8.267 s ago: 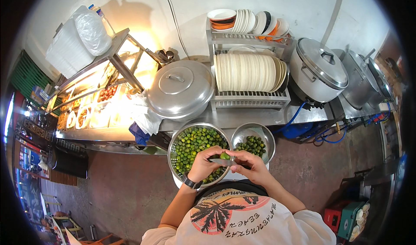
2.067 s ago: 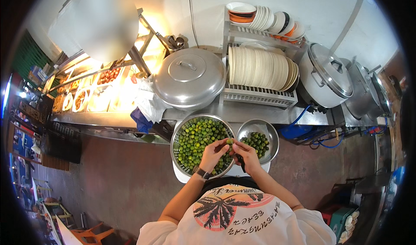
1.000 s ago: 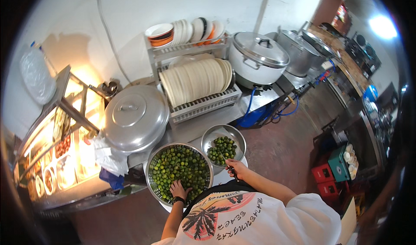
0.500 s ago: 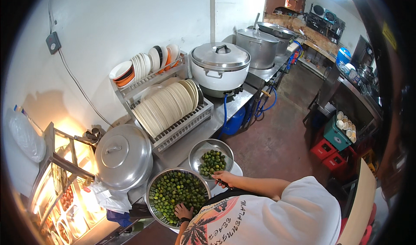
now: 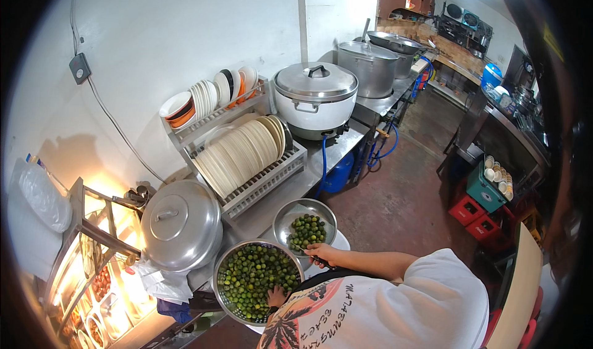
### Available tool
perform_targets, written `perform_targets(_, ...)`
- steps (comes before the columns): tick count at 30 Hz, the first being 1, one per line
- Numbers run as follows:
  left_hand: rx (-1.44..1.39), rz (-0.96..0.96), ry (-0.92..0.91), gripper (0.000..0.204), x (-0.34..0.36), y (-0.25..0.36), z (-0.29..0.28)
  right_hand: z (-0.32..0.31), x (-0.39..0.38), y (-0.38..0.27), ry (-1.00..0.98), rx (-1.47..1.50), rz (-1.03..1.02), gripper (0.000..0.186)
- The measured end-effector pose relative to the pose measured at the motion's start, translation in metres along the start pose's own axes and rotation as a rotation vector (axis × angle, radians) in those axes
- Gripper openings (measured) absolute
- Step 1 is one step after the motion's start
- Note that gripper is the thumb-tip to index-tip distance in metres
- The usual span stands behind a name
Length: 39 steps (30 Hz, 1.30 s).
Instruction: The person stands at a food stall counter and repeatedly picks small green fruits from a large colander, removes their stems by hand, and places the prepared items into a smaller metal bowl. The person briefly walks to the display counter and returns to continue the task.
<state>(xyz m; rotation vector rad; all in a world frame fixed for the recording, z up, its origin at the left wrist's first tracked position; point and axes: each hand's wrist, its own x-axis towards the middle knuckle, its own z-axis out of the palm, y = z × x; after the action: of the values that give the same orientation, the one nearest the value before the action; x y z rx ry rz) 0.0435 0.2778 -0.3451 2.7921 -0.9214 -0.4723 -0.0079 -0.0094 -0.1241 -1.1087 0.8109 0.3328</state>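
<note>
Running across your view, steel counter (image 5: pixel 275 201): it goes from 8 o'clock up to about 2 o'clock, taking the middle of your view as the dial's centre.
Plate rack (image 5: pixel 269 179): at 9 to 10 o'clock on the counter, pale plates on edge below, bowls above.
White cooker (image 5: pixel 321 108): at 12 o'clock, lid on.
Lidded pot (image 5: pixel 176 219): at 8 o'clock, just beside the rack.
Colander (image 5: pixel 223 302): between 6 and 7 o'clock, close in front of you, heaped with green fruit (image 5: pixel 256 275).
Metal bowl (image 5: pixel 284 220): at 1 to 2 o'clock from the colander and just beside it, holding a smaller pile of the same fruit.
Left hand (image 5: pixel 278 296): at about 4 o'clock inside the colander, apart from your other hand, its fingers among the fruit; you cannot tell from this view whether they grip one.
Right hand (image 5: pixel 319 252): at 5 o'clock of the bowl, near its rim, curled firmly round the knife (image 5: pixel 322 262).
Knife: dark handle in your palm; the blade is too small here to judge its exact angle.
Single fruit: the step in hand seems to be picking one out. The next move calls for closing your left fingertips on just one, lifting it clear of the heap and keeping the blade away from your fingers.
</note>
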Motion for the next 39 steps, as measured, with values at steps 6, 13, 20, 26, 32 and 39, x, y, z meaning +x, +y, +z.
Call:
perform_targets(6, -0.116, 0.111, -0.04, 0.031, 0.0, -0.003, 0.006, 0.003, 0.005, 0.001, -0.014, -0.006, -0.013, 0.065)
perform_targets(13, -0.152, 0.209, -0.007, 0.019, -0.01, 0.002, -0.001, 0.002, -0.008, -0.001, -0.014, -0.001, 0.013, 0.059)
perform_targets(20, -0.174, -0.033, 0.104, 0.017, -0.03, 0.017, -0.027, 0.005, 0.001, 0.005, -0.006, 0.016, 0.018, 0.062)
perform_targets(26, 0.009, -0.108, 0.103, 0.023, -0.025, 0.022, -0.022, 0.003, 0.004, 0.007, -0.018, 0.036, 0.03, 0.066)
perform_targets(32, 0.08, -0.064, 0.041, 0.028, -0.025, 0.015, -0.023, 0.005, 0.008, 0.01, -0.029, 0.022, 0.035, 0.061)
perform_targets(39, 0.028, -0.026, -0.006, 0.029, -0.008, 0.018, -0.026, 0.008, -0.007, 0.006, -0.038, -0.002, 0.011, 0.043)
